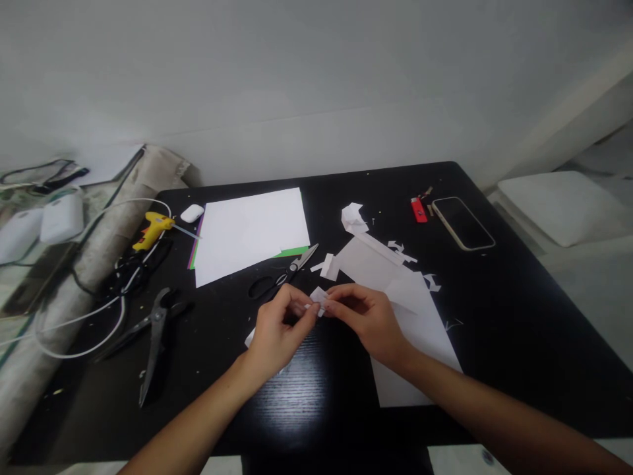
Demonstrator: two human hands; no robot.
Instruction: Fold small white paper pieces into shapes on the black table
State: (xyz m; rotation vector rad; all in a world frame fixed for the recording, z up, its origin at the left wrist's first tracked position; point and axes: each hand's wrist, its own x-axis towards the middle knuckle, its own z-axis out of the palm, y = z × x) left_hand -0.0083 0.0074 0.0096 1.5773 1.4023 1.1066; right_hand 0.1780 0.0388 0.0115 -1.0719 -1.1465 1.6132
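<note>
A small folded piece of white paper (319, 298) is pinched between my two hands over the middle of the black table. My left hand (277, 326) grips its left side with thumb and fingers. On its right edge, the thumb and forefinger of my right hand (368, 320) are closed. Scissors (287, 270) lie partly spread just beyond my left hand. Under and beside my right wrist is a larger cut sheet of white paper (403, 376). Paper scraps (329, 266) and a crumpled paper piece (354, 218) lie beyond the hands.
A stack of white paper (252, 231) over coloured sheets lies at the back. Leftward are a yellow glue gun (152, 231), pliers (157, 323), a white earbud case (192, 213) and a white cable (121, 316). A red lighter (419, 210) and phone (463, 224) are at right.
</note>
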